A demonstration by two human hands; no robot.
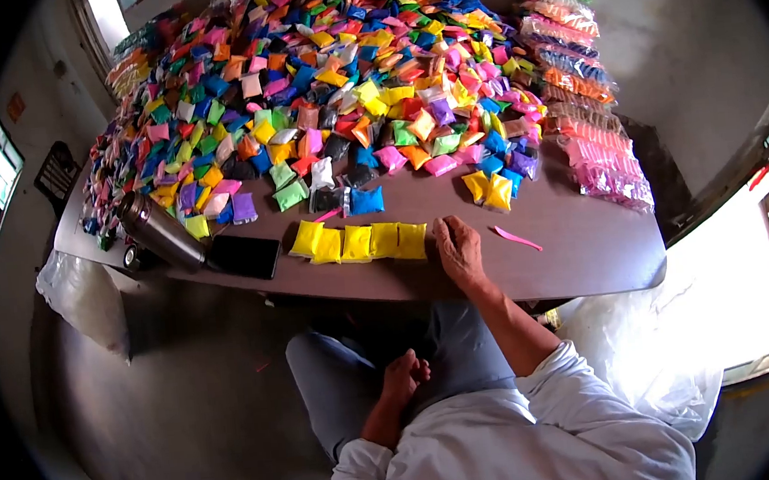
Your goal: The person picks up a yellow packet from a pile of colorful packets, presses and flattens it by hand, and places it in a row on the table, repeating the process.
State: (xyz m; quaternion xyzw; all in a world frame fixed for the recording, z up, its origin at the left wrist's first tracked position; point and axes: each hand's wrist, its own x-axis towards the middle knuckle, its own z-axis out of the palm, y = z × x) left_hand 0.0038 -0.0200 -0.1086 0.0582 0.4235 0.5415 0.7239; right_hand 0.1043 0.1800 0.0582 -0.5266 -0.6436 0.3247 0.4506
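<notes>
A row of several yellow packets [358, 241] lies side by side near the table's front edge, the leftmost one slightly askew. My right hand [459, 249] rests on the table just past the row's right end, its fingers curled; whatever may be inside them is hidden. To its right lies a thin pink strip [519, 238]. Over my lap, below the table edge, my left hand [404, 376] is loosely closed, and nothing shows in it. A blue packet [366, 200] sits behind the yellow row.
A large heap of small coloured packets [324, 71] covers the table's back. A steel flask [161, 232] and a black phone [243, 256] lie at the left. Bundled bags [587, 103] are stacked at the right. Orange-yellow packets [496, 192] sit at the heap's front.
</notes>
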